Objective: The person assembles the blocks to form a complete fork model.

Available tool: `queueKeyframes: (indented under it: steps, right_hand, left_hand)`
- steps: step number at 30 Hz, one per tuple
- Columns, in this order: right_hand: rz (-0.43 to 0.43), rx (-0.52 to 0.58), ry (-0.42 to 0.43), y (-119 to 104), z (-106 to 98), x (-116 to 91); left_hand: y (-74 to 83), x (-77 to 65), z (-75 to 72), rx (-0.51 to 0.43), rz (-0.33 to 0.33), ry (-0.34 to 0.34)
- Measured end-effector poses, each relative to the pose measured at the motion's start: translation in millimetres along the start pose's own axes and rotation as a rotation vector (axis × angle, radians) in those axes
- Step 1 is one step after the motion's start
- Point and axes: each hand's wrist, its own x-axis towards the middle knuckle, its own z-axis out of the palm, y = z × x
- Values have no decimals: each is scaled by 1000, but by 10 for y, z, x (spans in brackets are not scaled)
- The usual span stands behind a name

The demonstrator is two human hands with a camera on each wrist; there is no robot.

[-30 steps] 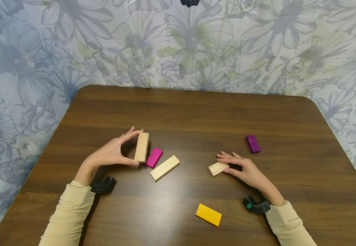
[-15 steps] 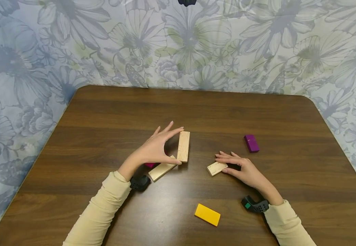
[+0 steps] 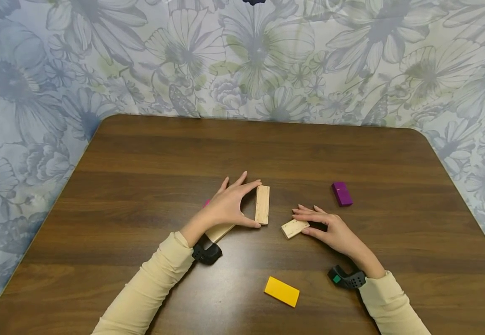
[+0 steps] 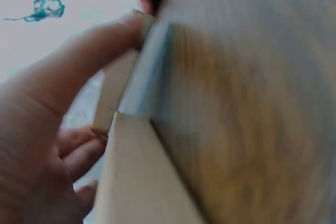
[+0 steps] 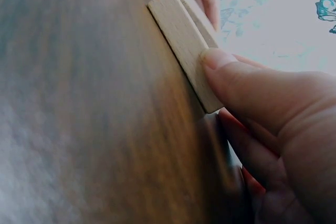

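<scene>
My left hand [image 3: 228,205] pinches a plain wooden block [image 3: 262,205] by its two ends, thumb at the near end and fingertips at the far end. To the right, my right hand [image 3: 330,228] grips another plain wooden block [image 3: 294,229] between thumb and fingers, low at the tabletop; in the right wrist view the thumb presses on this block's side [image 5: 184,45]. A narrow gap separates the two held blocks in the head view. Under my left wrist lies a third plain block [image 3: 219,231], partly hidden, and a magenta block [image 3: 207,203] barely shows behind the hand.
A yellow block [image 3: 282,291] lies flat toward the front of the brown wooden table [image 3: 142,149]. Farther back on the right is a purple block [image 3: 342,194]. A floral-patterned covering [image 3: 267,60] rises behind the table's far edge.
My left hand has carried its wooden block rightward, close to the right hand's block, and now covers most of the magenta and third plain blocks. The right hand has kept its place.
</scene>
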Motion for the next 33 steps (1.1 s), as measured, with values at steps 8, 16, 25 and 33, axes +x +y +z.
queueKeyframes:
  steps: [8,16,25,33]
  right_hand:
    - [23,16,-1,-3,2,-8]
    - [24,15,1,-2,-4,-2]
    - [13,3,1,-3,-1,11]
    - [11,1,-2,-2,3,2]
  left_hand:
    - [-19,24,79,70,-41,-9]
    - [-16,46,89,100,-61,-13]
    - [-63,73,85,96,-53,-38]
    - [-57,44,87,96,-39,-46]
